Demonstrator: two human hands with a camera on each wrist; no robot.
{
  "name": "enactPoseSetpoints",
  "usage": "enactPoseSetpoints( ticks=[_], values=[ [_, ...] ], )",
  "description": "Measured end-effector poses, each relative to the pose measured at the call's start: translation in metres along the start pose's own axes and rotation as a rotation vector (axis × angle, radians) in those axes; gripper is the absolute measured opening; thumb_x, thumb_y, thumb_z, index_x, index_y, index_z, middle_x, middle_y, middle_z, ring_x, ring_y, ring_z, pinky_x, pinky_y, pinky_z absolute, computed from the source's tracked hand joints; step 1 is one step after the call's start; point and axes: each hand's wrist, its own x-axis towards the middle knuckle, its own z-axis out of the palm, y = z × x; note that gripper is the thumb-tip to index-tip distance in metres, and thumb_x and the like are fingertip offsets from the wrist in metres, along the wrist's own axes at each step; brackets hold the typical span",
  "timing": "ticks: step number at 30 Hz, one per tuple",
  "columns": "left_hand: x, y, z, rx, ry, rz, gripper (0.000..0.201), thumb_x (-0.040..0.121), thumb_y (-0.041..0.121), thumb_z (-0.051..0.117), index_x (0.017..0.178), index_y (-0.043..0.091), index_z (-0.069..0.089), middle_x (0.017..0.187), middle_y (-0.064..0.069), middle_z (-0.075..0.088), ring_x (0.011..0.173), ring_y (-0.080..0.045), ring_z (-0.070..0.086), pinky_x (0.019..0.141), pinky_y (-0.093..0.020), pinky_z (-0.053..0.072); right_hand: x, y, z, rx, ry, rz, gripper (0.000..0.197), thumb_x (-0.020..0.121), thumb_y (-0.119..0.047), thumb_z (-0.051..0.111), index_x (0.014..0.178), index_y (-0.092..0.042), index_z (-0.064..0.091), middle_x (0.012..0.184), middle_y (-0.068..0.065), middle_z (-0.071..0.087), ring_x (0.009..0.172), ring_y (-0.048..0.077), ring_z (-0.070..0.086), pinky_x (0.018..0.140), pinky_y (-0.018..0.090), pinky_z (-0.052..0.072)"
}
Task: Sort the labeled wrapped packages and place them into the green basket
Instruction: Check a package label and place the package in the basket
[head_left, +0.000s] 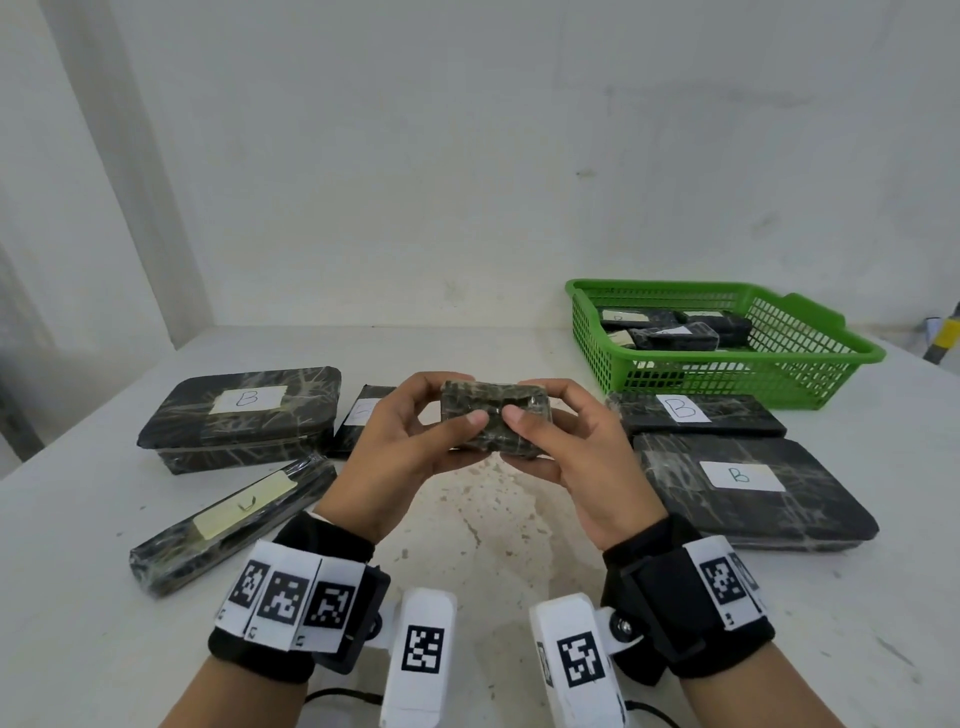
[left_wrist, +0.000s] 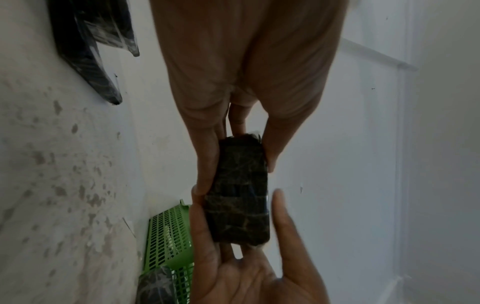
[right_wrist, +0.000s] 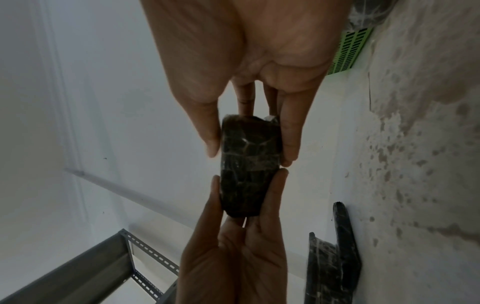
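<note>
White tabletop (head_left: 93, 597), bare wall behind. We held small wrapped package (head_left: 491, 418) mid-frame, long axis left-right, left hand (head_left: 395, 452) and right hand (head_left: 582, 457) each curled round one end. Green basket (head_left: 810, 376) upper right, nearer right hand; no label visible.

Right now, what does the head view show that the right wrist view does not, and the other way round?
Only the head view shows the white labels, several marked B, and the packages inside the green basket. Only the right wrist view shows a grey metal rack. Both show the left hand and right hand holding one small dark package together above the table.
</note>
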Motion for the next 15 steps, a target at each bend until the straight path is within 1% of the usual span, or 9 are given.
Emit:
enactPoseSetpoints(
  ticks=[1, 3, 4, 5, 7, 8, 12, 15],
  values=[
    [-0.0001, 0.0005, -0.0003, -0.007, 0.008, 0.006, 0.046, 0.078, 0.010, 0.069, 0.120, -0.002, 0.055, 0.118, -0.016, 0.063, 0.093, -0.024, 0.072, 0.077, -0.034, 0.060, -0.0003, -0.0003, -0.0002, 0.008, -0.020, 0.002, 0.025, 0.083, -0.015, 0.073, 0.107, -0.014, 0.064, 0.099, 0.011, 0.074, 0.093, 0.024, 0.072, 0.081, 0.036, 0.060],
    [0.0002, 0.0018, -0.0010, -0.027, 0.029, 0.008, 0.047, 0.081, 0.009, 0.074, 0.123, -0.003, 0.055, 0.126, -0.020, 0.061, 0.095, -0.026, 0.072, 0.078, -0.036, 0.060, -0.0015, -0.0014, -0.0002, 0.034, -0.067, 0.005, 0.038, 0.078, -0.022, 0.074, 0.113, -0.014, 0.063, 0.101, 0.009, 0.073, 0.094, 0.021, 0.072, 0.085, 0.035, 0.059],
    [0.0003, 0.0021, -0.0014, -0.035, 0.042, 0.007, 0.048, 0.082, 0.010, 0.074, 0.123, -0.003, 0.054, 0.128, -0.023, 0.060, 0.095, -0.027, 0.072, 0.079, -0.037, 0.060, -0.0020, -0.0020, 0.0000, 0.041, -0.081, -0.002, 0.041, 0.076, -0.022, 0.074, 0.115, -0.014, 0.063, 0.104, 0.010, 0.073, 0.094, 0.020, 0.072, 0.085, 0.033, 0.059],
    [0.0006, 0.0023, -0.0017, -0.041, 0.047, 0.009, 0.048, 0.082, 0.010, 0.074, 0.124, -0.003, 0.054, 0.129, -0.024, 0.059, 0.096, -0.028, 0.071, 0.080, -0.037, 0.060, -0.0020, -0.0025, 0.0004, 0.043, -0.083, -0.016, 0.041, 0.077, -0.019, 0.074, 0.116, -0.015, 0.063, 0.106, 0.011, 0.073, 0.093, 0.021, 0.072, 0.084, 0.032, 0.058],
    [0.0005, 0.0031, -0.0020, -0.046, 0.035, 0.013, 0.048, 0.081, 0.013, 0.070, 0.125, -0.001, 0.055, 0.128, -0.024, 0.059, 0.098, -0.030, 0.070, 0.080, -0.037, 0.059, -0.0017, -0.0022, 0.0012, 0.039, -0.068, -0.049, 0.038, 0.080, -0.013, 0.074, 0.116, -0.015, 0.064, 0.108, 0.012, 0.073, 0.093, 0.022, 0.072, 0.082, 0.031, 0.059],
    [0.0004, 0.0029, -0.0017, -0.046, 0.027, 0.011, 0.050, 0.079, 0.014, 0.068, 0.125, 0.000, 0.055, 0.128, -0.023, 0.060, 0.099, -0.031, 0.069, 0.081, -0.036, 0.059, -0.0014, -0.0017, 0.0010, 0.031, -0.062, -0.062, 0.038, 0.080, -0.013, 0.074, 0.116, -0.015, 0.064, 0.108, 0.013, 0.073, 0.094, 0.022, 0.072, 0.082, 0.032, 0.059],
    [0.0005, -0.0003, -0.0029, -0.035, 0.013, 0.027, 0.050, 0.078, 0.011, 0.066, 0.126, 0.001, 0.054, 0.129, -0.020, 0.060, 0.105, -0.032, 0.069, 0.081, -0.035, 0.059, -0.0002, -0.0006, 0.0000, 0.023, -0.081, -0.059, 0.041, 0.077, -0.018, 0.074, 0.117, -0.016, 0.063, 0.109, 0.011, 0.072, 0.095, 0.022, 0.072, 0.083, 0.032, 0.058],
    [0.0022, -0.0012, -0.0046, -0.043, 0.008, 0.027, 0.050, 0.080, 0.012, 0.065, 0.127, 0.001, 0.055, 0.128, -0.022, 0.061, 0.100, -0.030, 0.069, 0.082, -0.036, 0.059, -0.0007, -0.0022, 0.0000, 0.042, -0.110, -0.059, 0.048, 0.074, -0.028, 0.071, 0.120, -0.017, 0.061, 0.112, 0.010, 0.071, 0.099, 0.019, 0.071, 0.087, 0.033, 0.058]
  ],
)
